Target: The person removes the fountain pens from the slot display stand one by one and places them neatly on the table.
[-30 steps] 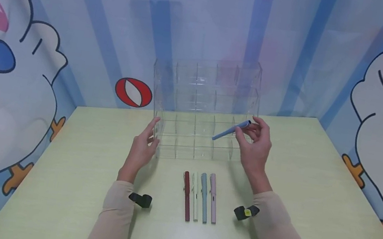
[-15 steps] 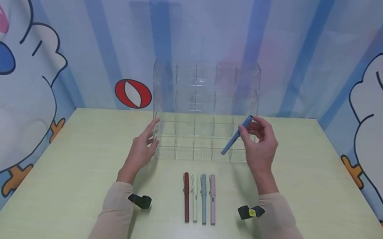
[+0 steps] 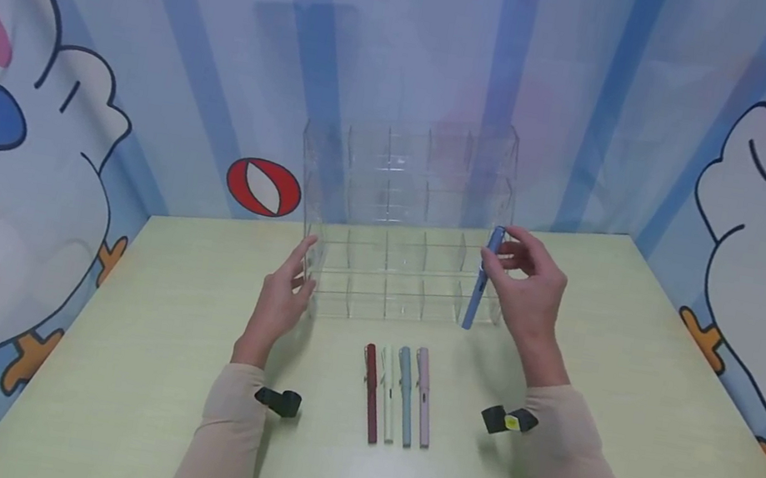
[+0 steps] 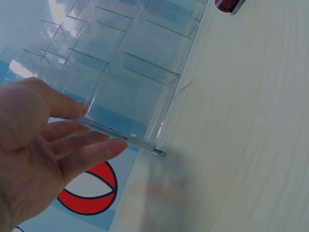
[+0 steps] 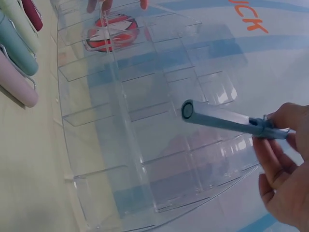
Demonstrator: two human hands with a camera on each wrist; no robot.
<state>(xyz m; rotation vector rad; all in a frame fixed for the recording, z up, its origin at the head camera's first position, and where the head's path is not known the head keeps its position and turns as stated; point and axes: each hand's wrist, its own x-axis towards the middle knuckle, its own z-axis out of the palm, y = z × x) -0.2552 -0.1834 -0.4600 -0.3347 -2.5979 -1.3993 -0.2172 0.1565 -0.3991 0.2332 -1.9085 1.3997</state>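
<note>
My right hand [image 3: 532, 291] pinches a blue pen [image 3: 478, 293] by its upper end, thumb against fingers. The pen stands nearly upright over the front right compartments of a clear, tiered acrylic organizer [image 3: 366, 306]. In the right wrist view the pen's lower end [image 5: 188, 111] points away from the hand, apart from the dividers. My left hand [image 3: 279, 302] grips the organizer's left side wall; in the left wrist view the thumb lies on one side of the wall's edge [image 4: 108, 131] and the fingers on the other.
In front of the organizer lie a dark red pen [image 3: 371, 393], a pale green pen [image 3: 389, 396], a grey-blue pen [image 3: 405, 399] and a lilac pen [image 3: 424, 402], side by side on the pale table [image 3: 126, 365]. Behind hangs a printed cloth backdrop [image 3: 416, 42].
The blue pen has turned from a slanting, almost level position to nearly upright. My right hand has shifted a little to the right. The left hand keeps its place.
</note>
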